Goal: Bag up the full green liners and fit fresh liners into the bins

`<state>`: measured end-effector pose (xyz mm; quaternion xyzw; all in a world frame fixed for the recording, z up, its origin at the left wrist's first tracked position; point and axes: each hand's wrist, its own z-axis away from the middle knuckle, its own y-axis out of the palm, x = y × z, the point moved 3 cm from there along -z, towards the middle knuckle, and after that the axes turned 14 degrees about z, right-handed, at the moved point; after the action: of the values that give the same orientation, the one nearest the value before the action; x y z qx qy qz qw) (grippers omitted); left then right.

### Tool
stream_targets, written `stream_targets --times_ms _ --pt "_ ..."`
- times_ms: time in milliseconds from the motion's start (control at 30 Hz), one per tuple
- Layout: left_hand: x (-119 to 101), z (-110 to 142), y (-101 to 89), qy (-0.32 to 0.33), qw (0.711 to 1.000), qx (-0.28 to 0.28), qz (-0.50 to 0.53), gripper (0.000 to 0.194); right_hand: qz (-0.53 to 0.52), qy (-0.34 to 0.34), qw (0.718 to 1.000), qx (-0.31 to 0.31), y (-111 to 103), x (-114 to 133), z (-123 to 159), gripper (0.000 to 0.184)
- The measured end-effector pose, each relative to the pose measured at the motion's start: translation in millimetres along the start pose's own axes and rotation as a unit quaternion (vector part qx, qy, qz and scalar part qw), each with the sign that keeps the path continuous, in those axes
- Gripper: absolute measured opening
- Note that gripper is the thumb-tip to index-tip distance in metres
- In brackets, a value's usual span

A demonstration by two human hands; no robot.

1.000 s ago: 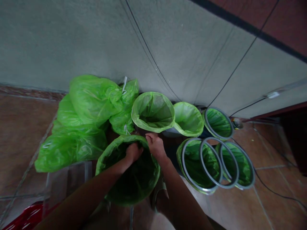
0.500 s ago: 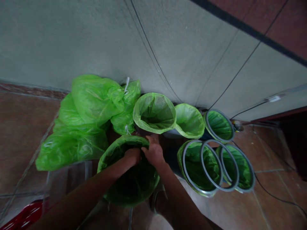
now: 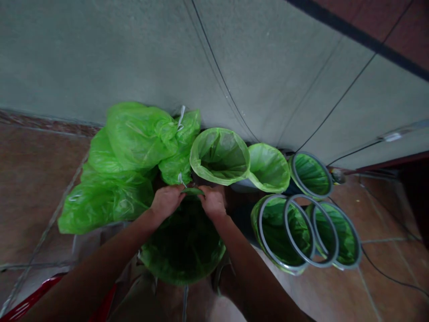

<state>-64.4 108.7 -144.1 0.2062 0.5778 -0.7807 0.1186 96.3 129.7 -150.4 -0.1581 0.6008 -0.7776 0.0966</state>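
A round bin lined with a green plastic bag [image 3: 182, 243] stands on the floor right below me. My left hand [image 3: 166, 201] grips the far rim of the green bag on the left side. My right hand [image 3: 212, 201] pinches the same rim a little to the right. Both hands are closed on the plastic, and a short strip of the bag's edge is stretched between them.
Tied full green bags [image 3: 124, 156] lie piled at the left against the grey wall [image 3: 134, 53]. Two open lined bins [image 3: 219, 155] stand behind. Several lined bins with grey ring rims [image 3: 291, 228] stand at the right. Cables run along the wall and the tiled floor.
My left hand came out of the bin and moved left onto the far rim. My right hand stayed at the rim. The hands now hold the bag's edge apart.
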Motion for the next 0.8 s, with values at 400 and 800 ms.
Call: stream_targets --times_ms 400,800 --pt "20.1 18.0 -21.9 -0.028 0.986 -0.039 0.158 0.091 0.025 0.224 0.974 0.004 6.3 -32.4 46.2 0.024" --pt "-29.0 -5.8 -16.2 0.072 0.984 -0.027 0.161 0.031 -0.058 0.095 0.978 -0.174 -35.4 -30.3 50.6 0.032"
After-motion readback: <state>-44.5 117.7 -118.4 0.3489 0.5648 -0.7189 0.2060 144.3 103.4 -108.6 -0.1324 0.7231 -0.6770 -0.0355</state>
